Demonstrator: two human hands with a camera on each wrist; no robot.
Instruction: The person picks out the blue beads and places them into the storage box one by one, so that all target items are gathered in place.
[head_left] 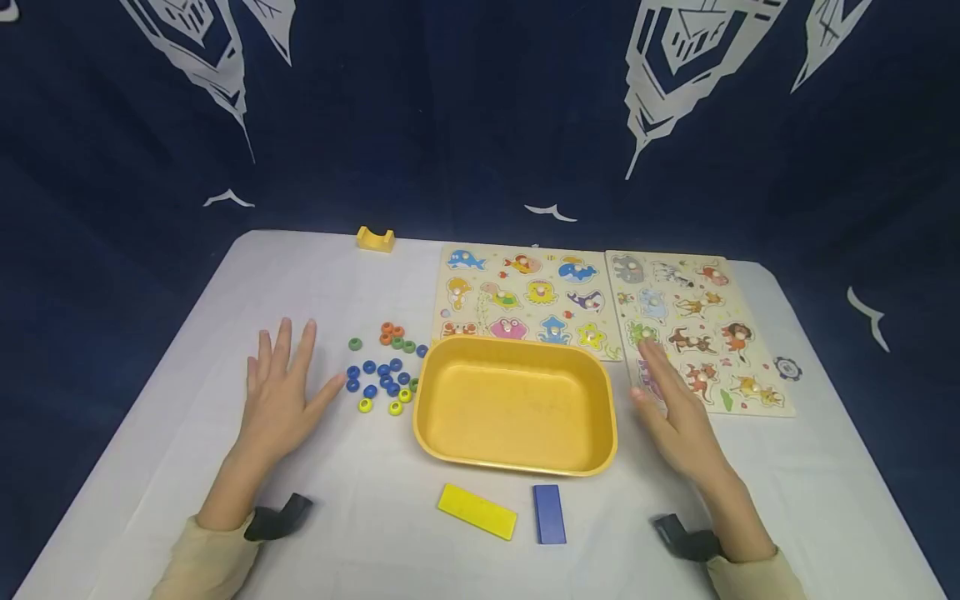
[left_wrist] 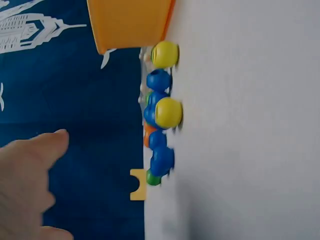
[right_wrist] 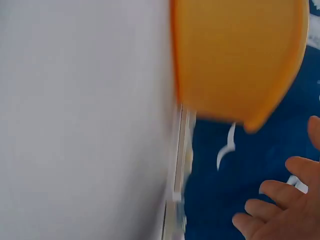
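My left hand (head_left: 277, 408) is spread with straight fingers to the left of several loose beads (head_left: 386, 375) in blue, green, orange and yellow, and holds nothing. Its thumb tip comes near the blue beads; in the left wrist view the hand (left_wrist: 30, 180) appears apart from the beads (left_wrist: 162, 115). A yellow tray (head_left: 517, 408) with nothing in it sits between the hands. To its right, my right hand (head_left: 682, 425) has its fingers extended and holds nothing. Its fingertips lie over the edge of an animal puzzle board (head_left: 750, 358) in the head view; whether they touch it I cannot tell.
Behind the tray lies a sea-animal puzzle board (head_left: 480, 312). A yellow block (head_left: 477, 511) and a blue block (head_left: 550, 514) lie in front of the tray. At the back edge stands a notched yellow block (head_left: 375, 240). A dark blue curtain (head_left: 450, 117) hangs behind the table.
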